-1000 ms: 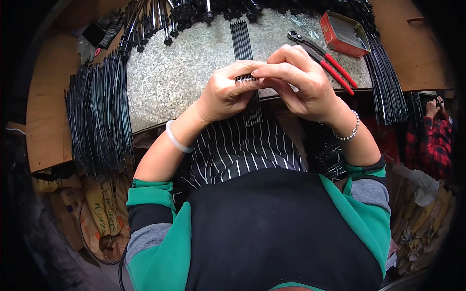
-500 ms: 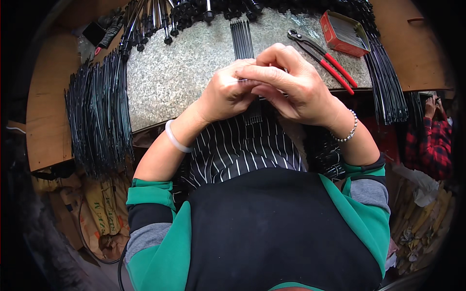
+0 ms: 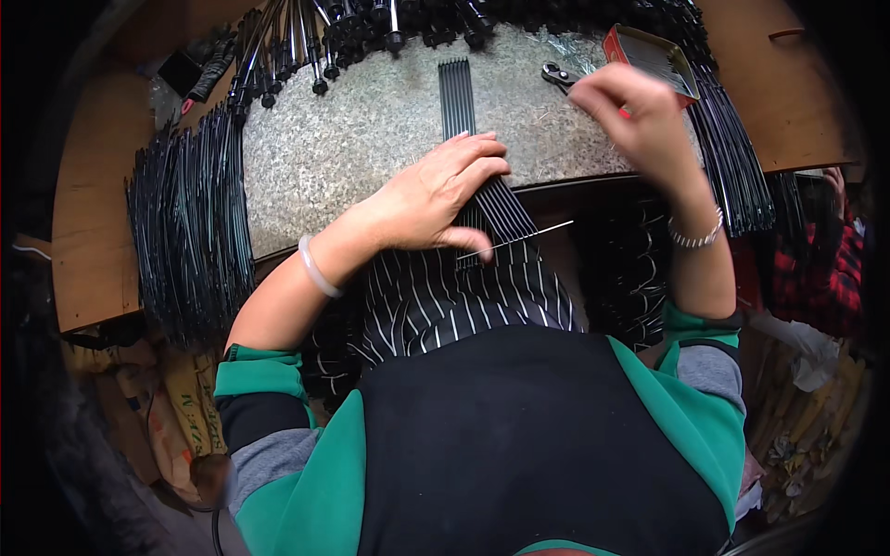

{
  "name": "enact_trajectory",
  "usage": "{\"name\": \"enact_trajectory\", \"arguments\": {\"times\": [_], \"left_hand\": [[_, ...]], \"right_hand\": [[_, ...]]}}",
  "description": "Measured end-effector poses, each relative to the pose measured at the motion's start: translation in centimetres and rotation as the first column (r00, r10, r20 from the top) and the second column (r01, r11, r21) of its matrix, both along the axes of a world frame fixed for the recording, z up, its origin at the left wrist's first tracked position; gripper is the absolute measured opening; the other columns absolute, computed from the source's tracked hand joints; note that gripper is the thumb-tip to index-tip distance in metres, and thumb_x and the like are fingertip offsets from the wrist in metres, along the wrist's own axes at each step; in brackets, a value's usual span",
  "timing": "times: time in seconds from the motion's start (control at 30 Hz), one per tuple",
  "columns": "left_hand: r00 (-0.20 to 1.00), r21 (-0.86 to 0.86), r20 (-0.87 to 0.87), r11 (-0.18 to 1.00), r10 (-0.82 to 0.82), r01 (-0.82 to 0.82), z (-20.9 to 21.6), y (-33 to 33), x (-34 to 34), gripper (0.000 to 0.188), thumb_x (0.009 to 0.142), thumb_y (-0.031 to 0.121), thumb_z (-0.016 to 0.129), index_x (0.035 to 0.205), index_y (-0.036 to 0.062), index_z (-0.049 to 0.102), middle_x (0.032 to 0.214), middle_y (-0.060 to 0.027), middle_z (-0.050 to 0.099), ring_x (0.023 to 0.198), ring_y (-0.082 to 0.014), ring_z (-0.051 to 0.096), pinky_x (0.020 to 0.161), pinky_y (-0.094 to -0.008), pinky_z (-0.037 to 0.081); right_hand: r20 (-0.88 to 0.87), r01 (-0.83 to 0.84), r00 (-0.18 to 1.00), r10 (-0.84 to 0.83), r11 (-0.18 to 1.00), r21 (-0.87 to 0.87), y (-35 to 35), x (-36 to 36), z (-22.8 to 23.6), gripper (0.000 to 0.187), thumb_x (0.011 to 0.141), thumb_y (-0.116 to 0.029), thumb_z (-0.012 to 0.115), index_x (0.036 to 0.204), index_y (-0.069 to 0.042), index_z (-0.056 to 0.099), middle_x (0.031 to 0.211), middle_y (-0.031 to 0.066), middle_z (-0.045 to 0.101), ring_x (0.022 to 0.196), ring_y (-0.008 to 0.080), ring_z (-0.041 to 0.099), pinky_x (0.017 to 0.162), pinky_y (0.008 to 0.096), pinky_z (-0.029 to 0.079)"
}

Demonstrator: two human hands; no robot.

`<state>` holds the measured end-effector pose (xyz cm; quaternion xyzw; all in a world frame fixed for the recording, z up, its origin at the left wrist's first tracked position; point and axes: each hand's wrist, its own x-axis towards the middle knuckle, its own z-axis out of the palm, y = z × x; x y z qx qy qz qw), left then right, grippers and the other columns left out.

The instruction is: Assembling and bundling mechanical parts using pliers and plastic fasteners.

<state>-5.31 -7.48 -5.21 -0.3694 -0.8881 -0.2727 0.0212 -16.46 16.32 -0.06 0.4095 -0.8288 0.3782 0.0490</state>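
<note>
A flat row of slim black rods [image 3: 456, 97] runs from the stone slab over its near edge, fanning out toward my lap. Across them lies my left hand [image 3: 443, 185], fingers curled over the row and thumb apart near the rod ends. A thin, pale wire [image 3: 554, 227] crosses those ends and sticks out to the right. Blurred by motion, my right hand [image 3: 635, 111] is over the pliers [image 3: 554, 74] with bent fingers. The pliers' dark jaws show beyond it, but most of the red handles are hidden. Whether it touches them I cannot tell.
A red tin [image 3: 649, 60] of thin pieces stands right of the stone slab [image 3: 324, 148]. Bundles of black strands [image 3: 190, 222] hang over the left edge, more [image 3: 732, 148] on the right. Black-ended rods [image 3: 394, 37] line the back. Another person's red-checked sleeve [image 3: 820, 278] shows far right.
My hands were together over the rods and have parted. The right has moved right and away to the pliers; the left has settled on the rods. The wire across their ends now shows.
</note>
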Motion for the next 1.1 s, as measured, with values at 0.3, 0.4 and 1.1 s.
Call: {"name": "enact_trajectory", "arguments": {"times": [0.3,0.4,1.1], "left_hand": [[0.994,-0.245,-0.107,0.969,-0.009,-0.018,-0.9,1.0,2.0,0.093,0.058,0.034,0.073,0.135,0.0031,0.03,0.139,-0.0197,0.031,0.13,-0.0384,0.028,0.106,-0.0505,0.024],[0.936,-0.219,-0.343,0.963,0.077,-0.159,-2.0,1.7,2.6,0.072,0.069,0.015,0.066,0.133,0.0027,0.035,0.135,-0.0182,0.038,0.127,-0.0374,0.035,0.104,-0.0499,0.028],[0.995,0.251,-0.035,0.963,-0.091,0.097,0.9,-2.1,9.4,0.057,0.069,0.043,0.069,0.107,0.0004,0.059,0.117,-0.0263,0.053,0.113,-0.0413,0.05,0.097,-0.053,0.036]], "right_hand": [[-0.145,0.385,0.922,-0.36,0.802,0.456,8.4,-12.8,-1.6,0.019,0.076,-0.018,0.065,0.087,-0.002,0.067,0.085,0.0135,0.065,0.08,0.0263,0.062,0.075,0.0321,0.048],[-0.306,0.371,0.916,-0.26,0.84,0.396,8.0,-13.0,-2.3,0.019,0.078,-0.019,0.064,0.087,-0.002,0.067,0.083,0.0114,0.064,0.084,0.0247,0.06,0.075,0.0313,0.047],[-0.45,0.103,0.881,-0.143,0.988,-0.112,-0.6,7.6,-10.6,0.028,0.072,-0.007,0.066,0.099,-0.011,0.066,0.063,0.0003,0.044,0.065,0.019,0.044,0.074,0.0325,0.034]]}}
